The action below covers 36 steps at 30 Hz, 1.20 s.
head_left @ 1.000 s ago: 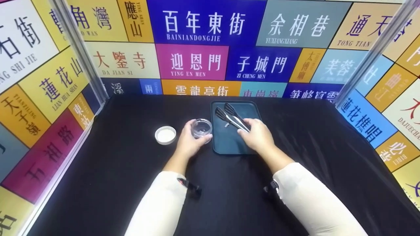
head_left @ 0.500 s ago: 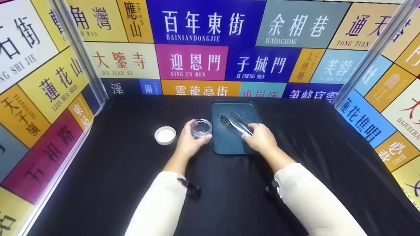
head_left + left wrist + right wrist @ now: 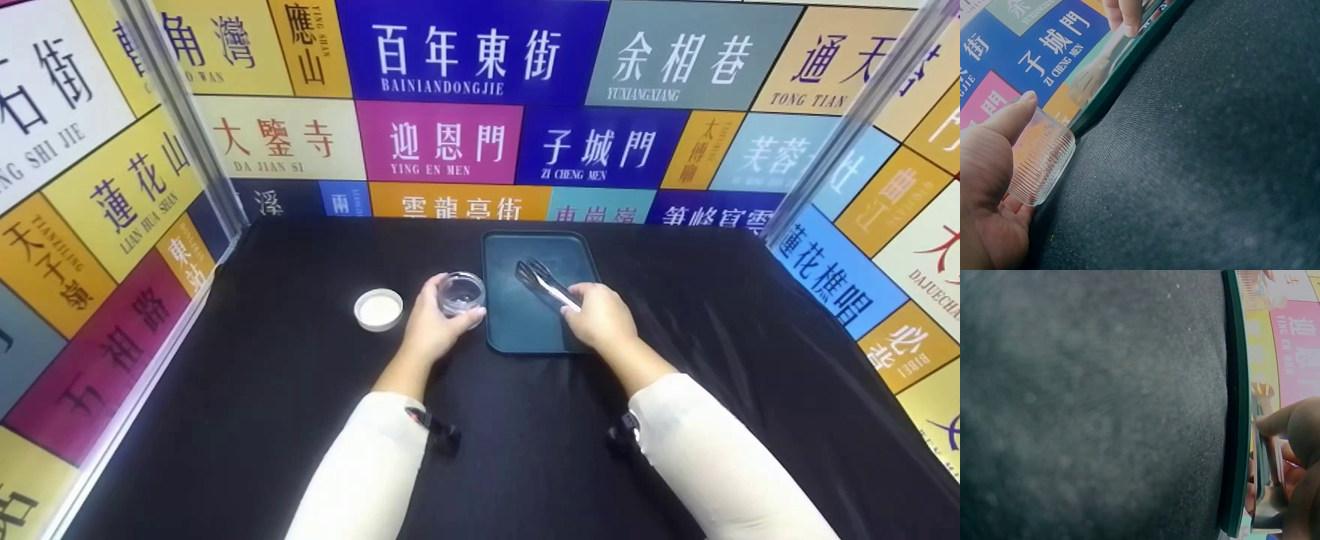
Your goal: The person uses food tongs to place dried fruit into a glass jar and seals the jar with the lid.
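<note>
My left hand (image 3: 431, 324) holds a clear, open-topped jar (image 3: 461, 294) beside the tray's left edge, thumb on one side and fingers on the other. In the left wrist view the jar (image 3: 1044, 157) shows ribbed walls. My right hand (image 3: 602, 315) grips metal tongs (image 3: 555, 290) with dark slotted heads, over the blue-green tray (image 3: 517, 330). The heads point up and left and lie close together; I cannot tell whether anything is between them. In the right wrist view my thumb presses on the shiny arm of the tongs (image 3: 1266, 464).
A round white lid (image 3: 379, 310) lies on the black cloth (image 3: 300, 420) left of the jar. Behind the table stands a wall of coloured panels (image 3: 465, 52) with lettering. Metal poles (image 3: 191, 112) rise at both back corners.
The tongs have drawn back toward my right hand, and their spread heads have come close together. My right hand has shifted slightly right; the left hand and jar have stayed still.
</note>
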Tool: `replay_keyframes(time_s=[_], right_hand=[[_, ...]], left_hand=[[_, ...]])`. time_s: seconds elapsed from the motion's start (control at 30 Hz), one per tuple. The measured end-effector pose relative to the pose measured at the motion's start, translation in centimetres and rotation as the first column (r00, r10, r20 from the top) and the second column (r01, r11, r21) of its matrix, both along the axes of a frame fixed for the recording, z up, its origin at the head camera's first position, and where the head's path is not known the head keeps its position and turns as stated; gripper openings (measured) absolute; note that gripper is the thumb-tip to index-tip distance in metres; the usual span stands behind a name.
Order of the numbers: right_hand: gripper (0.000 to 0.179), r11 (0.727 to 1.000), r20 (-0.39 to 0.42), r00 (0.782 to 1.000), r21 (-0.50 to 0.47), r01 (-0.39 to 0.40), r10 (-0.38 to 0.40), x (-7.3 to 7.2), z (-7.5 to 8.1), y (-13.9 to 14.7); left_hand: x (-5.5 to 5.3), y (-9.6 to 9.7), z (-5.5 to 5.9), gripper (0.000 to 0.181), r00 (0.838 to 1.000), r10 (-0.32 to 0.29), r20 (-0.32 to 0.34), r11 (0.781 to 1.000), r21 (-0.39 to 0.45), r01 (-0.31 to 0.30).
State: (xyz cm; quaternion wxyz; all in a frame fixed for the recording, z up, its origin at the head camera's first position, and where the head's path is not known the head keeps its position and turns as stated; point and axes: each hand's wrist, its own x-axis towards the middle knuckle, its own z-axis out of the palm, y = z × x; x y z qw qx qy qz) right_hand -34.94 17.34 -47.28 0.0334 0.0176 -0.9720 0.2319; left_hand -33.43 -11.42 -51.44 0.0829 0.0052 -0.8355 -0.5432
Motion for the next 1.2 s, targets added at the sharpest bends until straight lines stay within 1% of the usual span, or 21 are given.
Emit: replay_keyframes(time_s=[0.2, 0.37, 0.5, 0.67, 0.87, 1.03, 1.2], right_hand=[[0.037, 1.0, -0.046, 0.999, 0.007, 0.004, -0.003, -0.1, -0.1, 0.1], [0.035, 1.0, -0.053, 0.999, 0.0, 0.002, -0.002, -0.1, -0.1, -0.1], [0.035, 1.0, -0.057, 0.998, -0.013, 0.006, -0.007, -0.1, -0.1, -0.1], [0.036, 1.0, -0.09, 0.996, -0.015, 0.001, -0.002, -0.2, 0.0, -0.2], [0.035, 0.999, -0.096, 0.995, -0.039, -0.001, -0.003, -0.3, 0.4, -0.7], [0.035, 0.998, -0.099, 0.995, -0.059, -0.02, 0.014, 0.0, 0.6, -1.2], [0.036, 0.997, -0.123, 0.992, -0.061, -0.049, 0.041, 0.4, 0.9, -1.5]], left_hand=[[0.0, 0.0, 0.1, 0.098, 1.0, -0.002, 0.007, 1.0, 0.006, 0.002], [-0.1, 0.0, 0.0, 0.098, 1.0, -0.002, 0.016, 1.0, 0.002, 0.002], [0.0, 0.0, 0.1, 0.098, 1.0, 0.0, 0.012, 1.0, 0.008, 0.0], [0.0, 0.0, 0.0, 0.098, 1.0, -0.002, 0.003, 1.0, 0.011, 0.002], [0.0, 0.1, -0.1, 0.097, 1.0, -0.002, 0.001, 1.0, 0.012, 0.002], [0.0, 0.0, -0.2, 0.097, 1.0, -0.001, 0.007, 1.0, 0.002, 0.001], [-0.1, 0.0, -0.2, 0.097, 1.0, -0.004, 0.0, 1.0, 0.011, 0.004]])
